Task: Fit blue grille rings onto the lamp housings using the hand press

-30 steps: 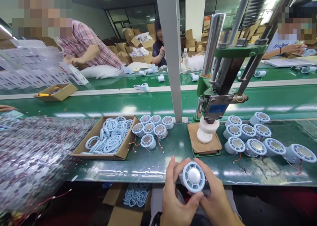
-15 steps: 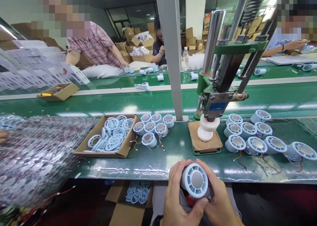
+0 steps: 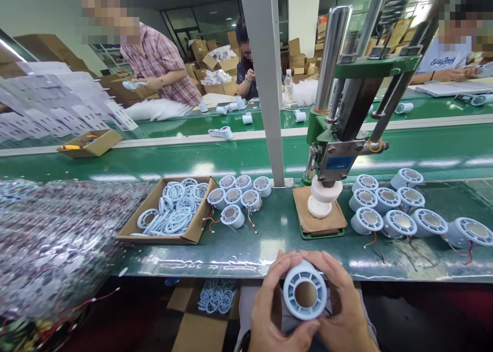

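Observation:
Between my two hands, over my lap at the bench edge, is a light blue round motor housing (image 3: 305, 293) with a slotted ring and a metal disc facing up. My left hand (image 3: 271, 306) wraps its left side, thumb at the lower rim. From the right, my right hand (image 3: 341, 300) curls around the same housing, fingertips at its top. Beyond my hands stands a hand press (image 3: 339, 156) with a white plastic head above a white round seat (image 3: 319, 208) on a brown pad. Similar housings with wires (image 3: 400, 223) stand right of the press.
A cardboard box (image 3: 198, 235) of blue rings sits left, beside more housings (image 3: 231, 216). Bubble-wrapped parts (image 3: 57, 239) cover the far left. A grey post (image 3: 265, 85) rises behind the bench (image 3: 246, 259). Under it is another box (image 3: 200, 331). Co-workers are across the green belt (image 3: 192, 162).
The housing in my hands has turned slightly and moved a little lower, its face more toward me. Across the belt, the person in the plaid shirt has straightened, holding a pale blue item.

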`<action>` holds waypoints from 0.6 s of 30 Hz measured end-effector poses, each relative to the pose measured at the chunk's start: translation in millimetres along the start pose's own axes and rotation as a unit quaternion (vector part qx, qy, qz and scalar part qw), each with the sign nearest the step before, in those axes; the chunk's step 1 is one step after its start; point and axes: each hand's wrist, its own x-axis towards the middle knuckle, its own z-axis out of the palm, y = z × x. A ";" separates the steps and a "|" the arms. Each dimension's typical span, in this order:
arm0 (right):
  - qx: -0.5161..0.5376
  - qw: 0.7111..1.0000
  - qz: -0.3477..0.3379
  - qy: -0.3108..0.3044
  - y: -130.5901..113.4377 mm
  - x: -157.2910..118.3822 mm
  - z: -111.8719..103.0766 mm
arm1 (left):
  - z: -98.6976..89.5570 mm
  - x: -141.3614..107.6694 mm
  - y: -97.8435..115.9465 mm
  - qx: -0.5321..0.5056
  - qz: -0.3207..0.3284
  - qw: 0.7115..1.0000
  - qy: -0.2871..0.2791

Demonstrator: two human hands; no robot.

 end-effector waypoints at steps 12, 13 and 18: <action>-0.056 0.998 -0.020 0.027 -3.9 0.2 6.2 | 2.1 -7.1 -2.0 -0.098 -0.093 0.990 0.044; -0.057 0.998 -0.016 0.025 -3.9 -0.1 6.9 | 0.8 -6.9 -3.0 -0.101 -0.093 0.990 0.041; -0.080 0.996 0.004 -0.033 3.8 -1.2 3.5 | -9.1 0.9 -5.7 -0.072 -0.113 0.991 -0.008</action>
